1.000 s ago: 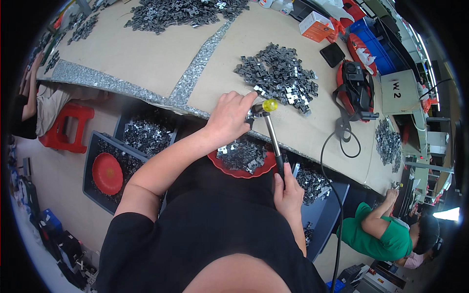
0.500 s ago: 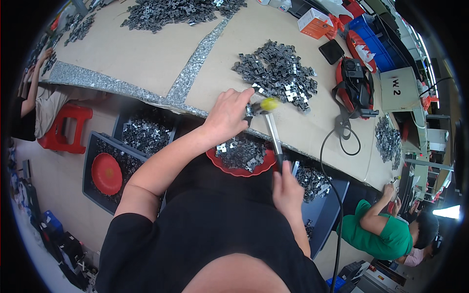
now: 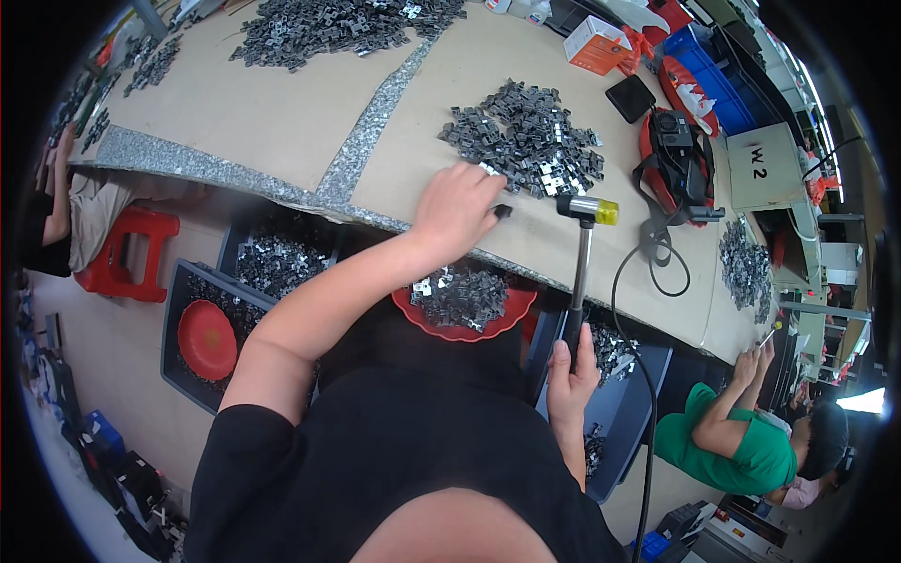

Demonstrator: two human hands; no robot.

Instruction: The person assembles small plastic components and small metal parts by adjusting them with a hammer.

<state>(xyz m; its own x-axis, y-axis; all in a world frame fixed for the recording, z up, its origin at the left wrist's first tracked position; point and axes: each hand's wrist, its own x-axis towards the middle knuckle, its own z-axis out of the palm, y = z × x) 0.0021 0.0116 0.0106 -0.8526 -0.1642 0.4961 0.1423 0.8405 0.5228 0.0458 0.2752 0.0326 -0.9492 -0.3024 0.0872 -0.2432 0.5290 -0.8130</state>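
Observation:
My right hand [image 3: 571, 377] is wrapped round the black grip of a small hammer [image 3: 584, 258]. Its head, black at one end and yellow at the other, is raised above the table edge. My left hand [image 3: 455, 208] rests at the table edge with bent fingers, a small dark metal piece [image 3: 503, 212] at the thumb tip. Its fingertips reach the near side of a pile of small metal clips [image 3: 530, 136], beside a shiny one. Below the edge, at my lap, a red scalloped dish [image 3: 441, 328] holds more clips.
Grey bins [image 3: 615, 469] of clips stand below the table on both sides. A black cable [image 3: 649, 441] hangs at the right. Past it lie a black strapped device [image 3: 678, 155] and a white-orange box [image 3: 597, 45]. A person in green [image 3: 727, 436] works at the far right.
The hammer has swung up and to the right, away from my left hand, and its head is now distinct instead of blurred. My left hand has moved slightly right, towards the clip pile.

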